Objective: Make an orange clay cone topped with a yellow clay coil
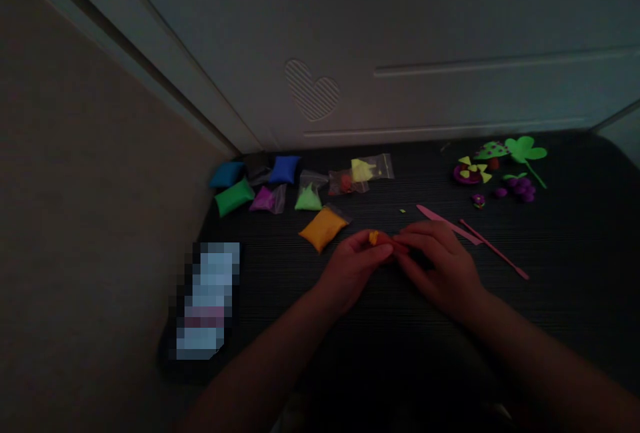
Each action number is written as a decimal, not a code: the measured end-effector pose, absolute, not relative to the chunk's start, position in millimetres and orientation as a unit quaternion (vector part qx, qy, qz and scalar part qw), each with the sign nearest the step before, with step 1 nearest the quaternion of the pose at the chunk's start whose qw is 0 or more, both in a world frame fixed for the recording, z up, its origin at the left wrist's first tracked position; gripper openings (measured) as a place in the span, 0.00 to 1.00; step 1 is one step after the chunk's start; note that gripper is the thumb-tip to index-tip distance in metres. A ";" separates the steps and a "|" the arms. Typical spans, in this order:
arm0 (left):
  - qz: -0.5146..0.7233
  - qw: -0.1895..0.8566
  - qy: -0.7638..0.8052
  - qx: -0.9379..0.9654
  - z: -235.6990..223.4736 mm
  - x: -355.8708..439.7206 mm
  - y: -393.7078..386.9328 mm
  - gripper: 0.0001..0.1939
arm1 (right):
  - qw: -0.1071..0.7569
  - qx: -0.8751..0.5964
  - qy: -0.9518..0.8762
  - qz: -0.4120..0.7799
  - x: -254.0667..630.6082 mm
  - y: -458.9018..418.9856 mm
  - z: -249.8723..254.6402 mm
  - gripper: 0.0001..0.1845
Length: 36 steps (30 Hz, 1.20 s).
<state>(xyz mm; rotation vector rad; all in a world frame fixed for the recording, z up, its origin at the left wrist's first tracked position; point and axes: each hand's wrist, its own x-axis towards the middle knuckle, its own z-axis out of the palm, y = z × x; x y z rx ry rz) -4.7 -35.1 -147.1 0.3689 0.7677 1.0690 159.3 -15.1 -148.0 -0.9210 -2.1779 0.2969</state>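
Note:
Between my two hands, over the middle of the dark table, is a small piece of red modelling clay [384, 240] with an orange-yellow bit at its left end. My left hand [345, 270] is closed, thumb and fingers pinching it. From the other side my right hand [440, 263] pinches the red clay at its right end; its fingers partly hide it. A bag of orange clay [324, 228] lies just beyond my left hand. Behind my right hand rest a flat pink clay knife [443, 221] and a thin pink modelling stick [495, 250].
Several clay bags, among them a green one [235, 198] and a blue one [285, 170], lie at the back left. Finished clay pieces, including a green flower shape [526, 150] and purple balls [521, 188], sit back right. A blurred-out screen [210, 300] lies left. A white panel [425, 106] stands behind.

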 end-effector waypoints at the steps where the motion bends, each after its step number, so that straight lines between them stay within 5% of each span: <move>1: 0.492 0.775 0.357 0.173 -146.7 -4.8 -35.4 0.05 | 0.369 -0.359 -0.849 0.117 159.4 -15.4 -147.9 0.14; 36: 0.458 0.766 0.392 0.223 -143.2 -5.3 -35.6 0.08 | 0.400 -0.329 -0.846 0.123 157.0 -16.3 -146.8 0.13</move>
